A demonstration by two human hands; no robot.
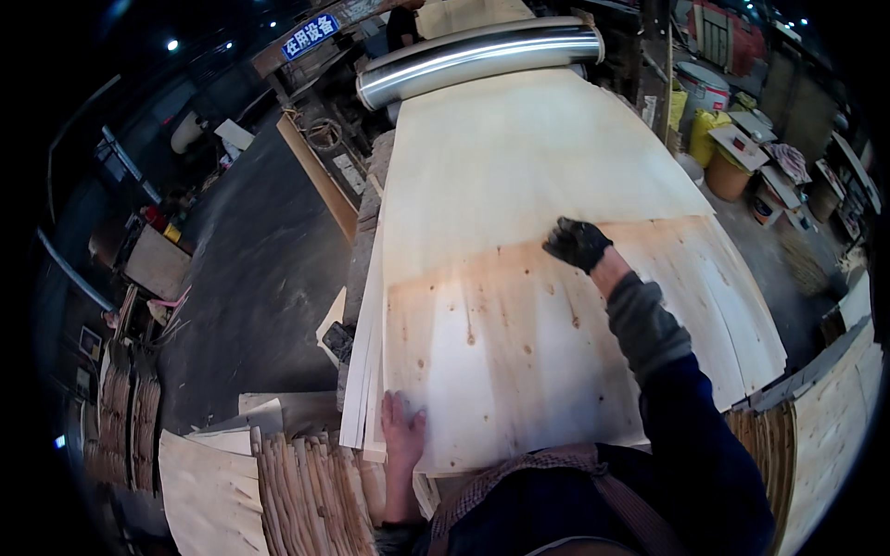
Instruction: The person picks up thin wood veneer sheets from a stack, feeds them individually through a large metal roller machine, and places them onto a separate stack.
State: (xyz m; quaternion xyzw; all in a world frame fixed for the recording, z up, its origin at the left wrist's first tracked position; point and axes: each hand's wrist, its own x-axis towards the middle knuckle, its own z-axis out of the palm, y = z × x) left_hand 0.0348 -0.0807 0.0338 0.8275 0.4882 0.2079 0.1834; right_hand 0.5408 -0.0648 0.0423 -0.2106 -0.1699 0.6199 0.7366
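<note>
A knotty wood veneer sheet [547, 361] lies over a paler, smooth veneer sheet [528, 139] on a waist-high stack before me. My left hand [403, 431], bare, rests flat on the knotty sheet's near left side with its fingers stretched out. In a black glove, my right hand [577, 244] is curled closed at the far edge of that sheet, where a brownish band runs across. Whatever its fingers hold, if anything, is hidden beneath them. Past the pale sheet stands a large shiny metal roller [482, 57].
Thin veneers [315, 486] stand stacked at my near left, with more sheets [834, 417] at my right. A board [315, 171] leans by the machine's left side. Drums and buckets [728, 171] crowd the right. Behind the roller another person [401, 26] is partly visible.
</note>
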